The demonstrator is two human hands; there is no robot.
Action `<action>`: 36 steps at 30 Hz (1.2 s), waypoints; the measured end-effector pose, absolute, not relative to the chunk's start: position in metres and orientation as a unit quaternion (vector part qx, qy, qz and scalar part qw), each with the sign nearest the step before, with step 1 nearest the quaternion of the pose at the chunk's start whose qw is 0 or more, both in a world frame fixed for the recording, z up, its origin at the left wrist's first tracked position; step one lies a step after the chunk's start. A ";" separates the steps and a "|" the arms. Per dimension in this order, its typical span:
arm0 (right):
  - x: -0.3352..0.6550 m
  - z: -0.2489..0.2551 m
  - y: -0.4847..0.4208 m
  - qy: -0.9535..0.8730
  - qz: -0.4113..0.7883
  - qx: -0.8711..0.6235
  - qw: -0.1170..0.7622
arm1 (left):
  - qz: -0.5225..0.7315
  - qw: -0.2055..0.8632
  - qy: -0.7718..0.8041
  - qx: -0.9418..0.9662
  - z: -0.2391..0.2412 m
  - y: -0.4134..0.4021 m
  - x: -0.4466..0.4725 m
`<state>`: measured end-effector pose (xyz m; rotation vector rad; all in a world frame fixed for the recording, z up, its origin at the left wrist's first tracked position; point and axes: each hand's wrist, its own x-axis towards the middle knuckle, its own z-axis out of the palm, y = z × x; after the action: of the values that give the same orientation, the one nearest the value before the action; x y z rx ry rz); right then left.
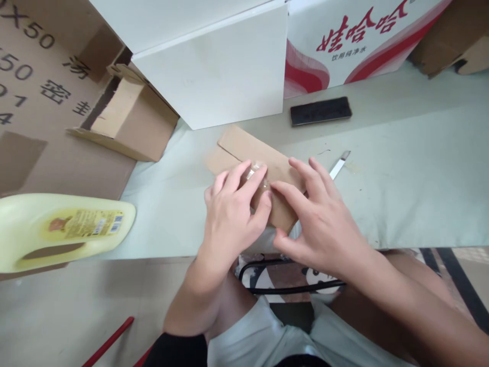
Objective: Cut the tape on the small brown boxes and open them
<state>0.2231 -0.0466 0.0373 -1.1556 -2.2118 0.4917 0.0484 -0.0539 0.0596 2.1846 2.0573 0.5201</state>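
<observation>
A small brown cardboard box (244,148) lies on the pale table (401,168) just in front of me. Both hands rest on its top. My left hand (231,214) presses its fingers flat on a strip of clear tape (255,171) across the box. My right hand (321,219) lies beside it, fingers spread over the box's right end, forefinger touching the tape near the left fingertips. A box cutter's blade and white handle (339,165) pokes out from behind my right hand.
A black phone (321,110) lies farther back. A white panel (214,71) and a red-and-white printed carton (355,35) stand behind. An open cardboard box (130,120) sits at left, a pale yellow jug (57,229) lower left.
</observation>
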 end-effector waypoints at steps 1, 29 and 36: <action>0.226 0.037 -0.043 -0.830 0.177 -0.435 0.301 | 0.160 0.040 0.683 0.711 0.061 -0.054 0.049; 0.246 -0.003 0.003 -0.771 0.186 -0.414 0.447 | 0.067 0.056 0.688 0.721 0.072 -0.058 0.011; 0.247 0.010 -0.007 -0.773 0.218 -0.425 0.417 | 0.062 0.074 0.659 0.746 0.080 -0.072 0.026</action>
<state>0.2469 -0.0070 0.0101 -1.0654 -1.9404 0.5473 0.0262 -0.0720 0.0804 2.2403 1.9767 0.1870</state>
